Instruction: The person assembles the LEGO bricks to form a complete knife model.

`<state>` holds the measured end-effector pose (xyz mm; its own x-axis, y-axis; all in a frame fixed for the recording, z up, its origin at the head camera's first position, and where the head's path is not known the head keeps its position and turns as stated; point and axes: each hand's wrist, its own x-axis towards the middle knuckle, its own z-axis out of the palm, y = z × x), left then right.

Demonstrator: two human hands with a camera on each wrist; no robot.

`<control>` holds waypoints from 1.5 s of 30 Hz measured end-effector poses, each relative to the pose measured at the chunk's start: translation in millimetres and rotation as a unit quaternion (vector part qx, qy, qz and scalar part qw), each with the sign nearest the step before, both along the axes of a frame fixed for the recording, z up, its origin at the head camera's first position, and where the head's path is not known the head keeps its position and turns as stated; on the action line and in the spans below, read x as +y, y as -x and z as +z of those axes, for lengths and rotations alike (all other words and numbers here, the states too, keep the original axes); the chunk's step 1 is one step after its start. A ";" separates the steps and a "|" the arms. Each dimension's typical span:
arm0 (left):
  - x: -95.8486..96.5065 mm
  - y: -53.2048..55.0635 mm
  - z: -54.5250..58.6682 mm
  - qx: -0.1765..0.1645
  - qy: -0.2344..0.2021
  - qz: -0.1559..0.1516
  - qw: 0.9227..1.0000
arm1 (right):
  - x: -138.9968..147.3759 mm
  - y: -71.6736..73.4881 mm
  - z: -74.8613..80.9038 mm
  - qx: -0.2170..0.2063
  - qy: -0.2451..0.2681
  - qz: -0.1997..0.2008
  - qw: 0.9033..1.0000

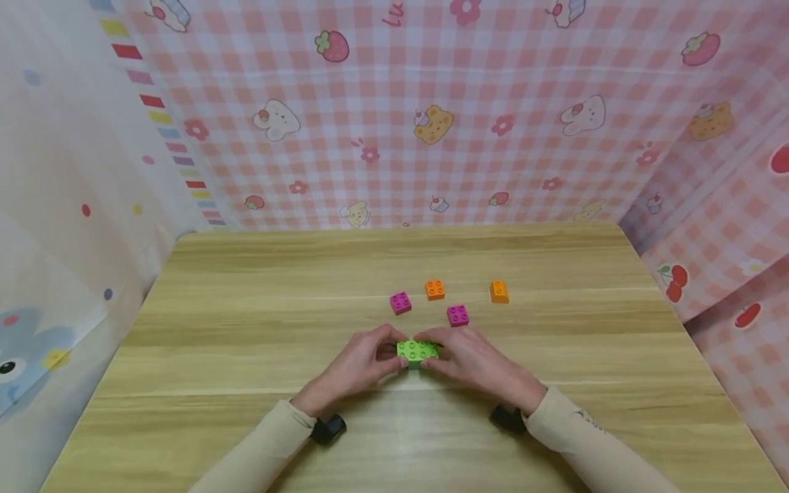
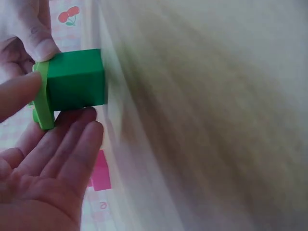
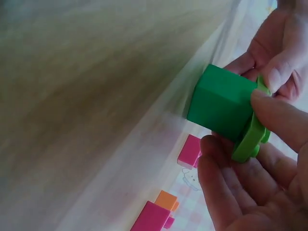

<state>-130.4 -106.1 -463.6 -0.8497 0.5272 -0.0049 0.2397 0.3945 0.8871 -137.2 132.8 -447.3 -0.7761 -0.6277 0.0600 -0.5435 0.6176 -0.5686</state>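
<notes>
At the middle of my reach, just above the pale wood-grain table (image 1: 246,411), a light-green plastic plate with two rows of studs (image 1: 417,350) is lying flat across the top of a dark-green plastic block with smooth sides (image 2: 77,79). The plate's long axis is running from left to right, from one hand toward the other, and its ends are jutting past the narrower block. Whether the block's base is touching the wood, and how tightly the two pieces are joined, I cannot tell.

Neither hand is lying nearer: my left hand (image 1: 366,355) is pinching the left end, my right hand (image 1: 474,355) the right end. Each grip is standing only as far apart as the plate is deep. My left thumb (image 2: 21,91) and right thumb (image 3: 281,115) are pressing the plate's near edge, while my fingers are reaching round to the far side, the lower ones lying beside the block.

Beyond my fingertips, two magenta square studded blocks are resting near, one ahead of my left hand (image 1: 401,303), the other just past my right (image 1: 457,315). An orange square studded block (image 1: 434,289) is sitting farther off between them, and a yellow-orange two-stud block (image 1: 499,292) is lying apart to the right. Behind the table, a pink checked curtain (image 1: 530,164) is hanging.
</notes>
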 end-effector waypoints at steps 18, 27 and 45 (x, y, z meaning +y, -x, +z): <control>2.7 -6.3 0.9 0.043 0.068 0.018 0.997 | 45.4 29.9 4.3 -0.035 0.057 -0.090 0.994; 2.6 -7.1 2.4 0.041 0.064 0.020 0.997 | 56.0 44.9 1.8 -0.096 0.032 -0.076 0.992; 2.4 -6.5 2.5 0.019 0.064 0.020 0.998 | 50.9 56.1 -4.1 -0.065 -0.041 -0.086 0.993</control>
